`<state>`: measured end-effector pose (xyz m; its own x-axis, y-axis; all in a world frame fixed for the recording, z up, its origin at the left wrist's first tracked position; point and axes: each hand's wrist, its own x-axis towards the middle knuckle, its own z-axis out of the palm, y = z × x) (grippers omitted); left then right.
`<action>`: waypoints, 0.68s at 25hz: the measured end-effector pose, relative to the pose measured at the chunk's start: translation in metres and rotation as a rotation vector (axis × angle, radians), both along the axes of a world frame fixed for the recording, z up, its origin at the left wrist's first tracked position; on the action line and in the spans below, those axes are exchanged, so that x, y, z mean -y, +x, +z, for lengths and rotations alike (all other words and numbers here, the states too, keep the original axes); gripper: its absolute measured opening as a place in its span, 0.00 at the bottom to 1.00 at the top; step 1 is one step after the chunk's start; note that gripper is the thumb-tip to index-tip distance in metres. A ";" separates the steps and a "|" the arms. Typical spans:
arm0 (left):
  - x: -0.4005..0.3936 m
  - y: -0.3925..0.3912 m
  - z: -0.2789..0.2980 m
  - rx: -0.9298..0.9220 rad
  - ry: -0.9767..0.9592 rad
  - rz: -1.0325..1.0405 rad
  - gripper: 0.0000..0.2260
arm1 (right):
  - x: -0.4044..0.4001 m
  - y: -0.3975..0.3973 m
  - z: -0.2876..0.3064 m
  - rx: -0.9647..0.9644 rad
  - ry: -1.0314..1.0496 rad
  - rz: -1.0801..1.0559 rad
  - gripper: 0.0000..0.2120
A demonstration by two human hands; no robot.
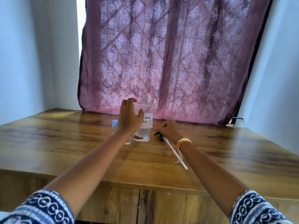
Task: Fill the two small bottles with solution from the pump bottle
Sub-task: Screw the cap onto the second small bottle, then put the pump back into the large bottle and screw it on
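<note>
Presently: left hand [129,117], fingers spread, poised against pump bottle [145,120], not yet gripping. Right hand [169,127] curled around removed pump head [159,135], tube trailing wristward. Small bottles [115,124] largely hidden behind left hand. Advice: grip label band firmly before pouring.

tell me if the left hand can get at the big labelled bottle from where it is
Probably yes. The left hand is spread open right in front of the big labelled bottle, and nothing visible lies between them; whether it already touches is unclear.
</note>
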<state>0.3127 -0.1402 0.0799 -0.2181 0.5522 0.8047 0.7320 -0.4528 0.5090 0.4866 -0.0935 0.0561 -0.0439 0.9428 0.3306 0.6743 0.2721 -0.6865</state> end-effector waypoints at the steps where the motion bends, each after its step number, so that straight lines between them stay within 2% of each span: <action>1: -0.007 0.001 0.010 0.021 0.021 -0.009 0.20 | -0.006 0.004 0.001 0.060 0.004 -0.039 0.11; 3: -0.021 0.002 0.027 0.080 0.016 -0.012 0.22 | -0.018 0.005 0.000 0.223 0.006 -0.082 0.10; 5: -0.036 0.002 0.040 0.117 -0.093 -0.011 0.26 | -0.028 0.001 -0.006 0.312 -0.036 -0.088 0.15; 8: -0.056 0.001 0.048 0.147 -0.276 -0.081 0.31 | -0.042 -0.003 -0.017 0.305 -0.171 -0.072 0.17; 12: -0.071 -0.004 0.051 0.269 -0.357 -0.211 0.32 | -0.057 0.002 -0.016 0.267 -0.154 -0.031 0.13; 13: -0.071 -0.004 0.051 0.282 -0.364 -0.219 0.32 | -0.059 0.004 -0.008 0.236 -0.148 -0.013 0.11; 15: -0.074 -0.003 0.047 0.251 -0.386 -0.200 0.28 | -0.060 0.007 0.013 0.056 -0.149 -0.031 0.10; 17: -0.075 -0.001 0.043 0.181 -0.407 -0.178 0.17 | -0.060 0.010 0.042 -0.164 -0.112 -0.081 0.14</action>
<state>0.3122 -0.0656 0.1225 -0.2078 0.8558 0.4737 0.5445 -0.3011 0.7829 0.4967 -0.0335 0.0982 0.0793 0.9722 0.2203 0.5679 0.1375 -0.8115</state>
